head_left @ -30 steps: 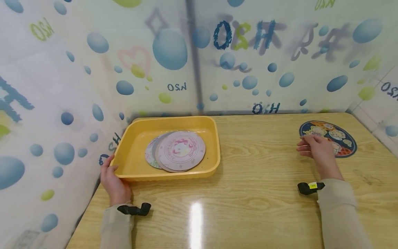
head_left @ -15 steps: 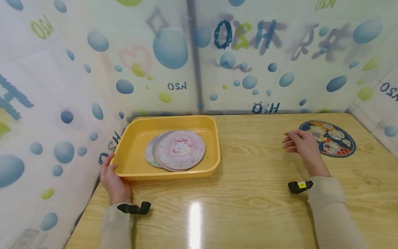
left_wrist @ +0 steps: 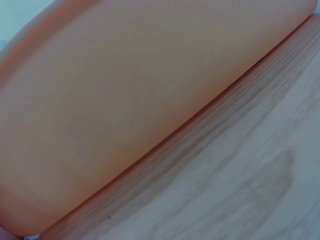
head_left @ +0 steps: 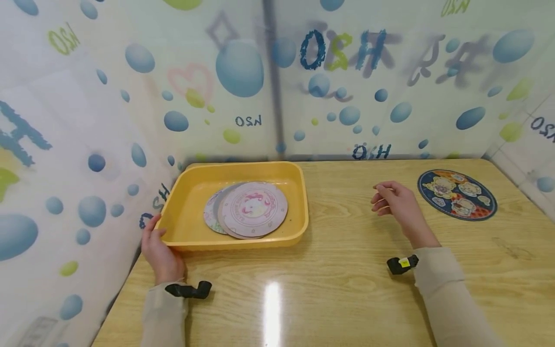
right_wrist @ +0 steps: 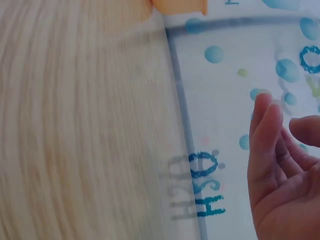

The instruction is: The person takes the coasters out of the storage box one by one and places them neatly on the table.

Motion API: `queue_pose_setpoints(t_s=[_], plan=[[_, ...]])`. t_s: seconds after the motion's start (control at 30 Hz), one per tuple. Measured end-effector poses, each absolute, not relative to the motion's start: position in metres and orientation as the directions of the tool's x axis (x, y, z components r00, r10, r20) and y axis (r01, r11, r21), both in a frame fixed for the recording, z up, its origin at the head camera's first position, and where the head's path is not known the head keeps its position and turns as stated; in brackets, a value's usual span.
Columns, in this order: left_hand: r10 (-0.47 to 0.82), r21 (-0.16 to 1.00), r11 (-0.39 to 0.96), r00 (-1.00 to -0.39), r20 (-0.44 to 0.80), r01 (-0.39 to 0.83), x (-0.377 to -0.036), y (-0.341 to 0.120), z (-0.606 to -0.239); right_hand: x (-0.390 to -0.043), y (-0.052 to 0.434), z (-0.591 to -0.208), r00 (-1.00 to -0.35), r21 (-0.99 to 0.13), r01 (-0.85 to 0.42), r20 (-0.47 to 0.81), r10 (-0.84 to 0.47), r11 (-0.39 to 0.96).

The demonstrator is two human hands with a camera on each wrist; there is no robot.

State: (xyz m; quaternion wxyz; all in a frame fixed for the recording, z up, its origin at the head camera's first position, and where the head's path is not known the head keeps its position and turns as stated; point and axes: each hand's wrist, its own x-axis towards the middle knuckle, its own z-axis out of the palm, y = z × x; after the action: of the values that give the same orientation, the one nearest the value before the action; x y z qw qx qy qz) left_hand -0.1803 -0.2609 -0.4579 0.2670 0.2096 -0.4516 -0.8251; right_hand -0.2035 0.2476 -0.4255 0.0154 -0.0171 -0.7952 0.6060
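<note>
Left hand (head_left: 162, 253) is gripping the yellow tray (head_left: 184, 207) at its near left corner, pale discs (head_left: 254, 209) inside. Right hand (head_left: 399, 205), thumb and fingers apart, is right of the tray; dark disc (head_left: 470, 189) further right.

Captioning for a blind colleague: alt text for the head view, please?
A person's left grip holds a yellow tray of overlapping pale discs by its near left corner; the empty right grip hovers left of a dark patterned disc on the table.

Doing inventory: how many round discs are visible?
4: one dark-blue disc, right, on the wooden table; three overlapping pale discs in the yellow rectangular tray. Others may hide underneath.
</note>
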Motion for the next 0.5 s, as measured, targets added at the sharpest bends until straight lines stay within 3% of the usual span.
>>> queue_pose_setpoints(t_s=[0.5], plan=[[-0.631, 0.845, -0.468, -0.768, -0.115, 0.258, -0.181, -0.261, -0.457, -0.202, 0.214, -0.426, -0.998, -0.950, -0.029, 0.011, -0.059, 0.310]])
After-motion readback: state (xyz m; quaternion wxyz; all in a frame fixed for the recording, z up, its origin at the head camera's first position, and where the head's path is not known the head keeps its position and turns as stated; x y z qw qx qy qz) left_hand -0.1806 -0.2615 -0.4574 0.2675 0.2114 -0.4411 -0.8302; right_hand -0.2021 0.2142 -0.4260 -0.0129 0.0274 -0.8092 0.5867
